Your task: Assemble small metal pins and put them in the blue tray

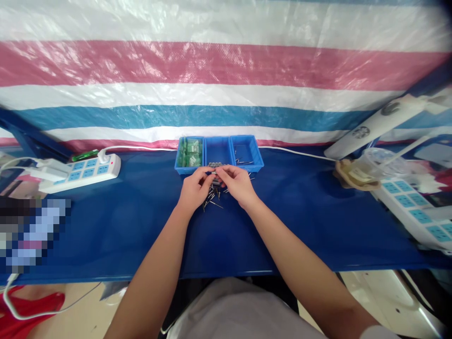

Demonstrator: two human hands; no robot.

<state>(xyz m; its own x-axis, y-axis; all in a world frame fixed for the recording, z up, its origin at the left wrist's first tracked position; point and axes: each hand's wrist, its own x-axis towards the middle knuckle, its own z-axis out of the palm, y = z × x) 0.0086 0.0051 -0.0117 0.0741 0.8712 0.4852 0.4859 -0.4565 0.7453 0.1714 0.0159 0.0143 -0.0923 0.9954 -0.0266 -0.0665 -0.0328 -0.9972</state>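
My left hand (193, 190) and my right hand (238, 184) meet over the middle of the table, fingertips together. Both are closed in a pinch around something small and pale, too small to name. Beneath the fingers lies a loose pile of thin metal pins (212, 195), partly covered by the hands. Just beyond stand three joined blue bins. The left bin (179, 170) contains green dividers with small clear pieces. Small round metal pieces (214, 165) show at the front of the middle bin (217, 146). Several thin metal pins lie in the right bin (252, 149).
White power strips lie at left (83, 172) and right (411, 202), with plugs and cables. A clear plastic cup (383, 165) stands near a white tube (374, 125) at right. A striped plastic sheet (226, 66) hangs behind the blue table (141, 235).
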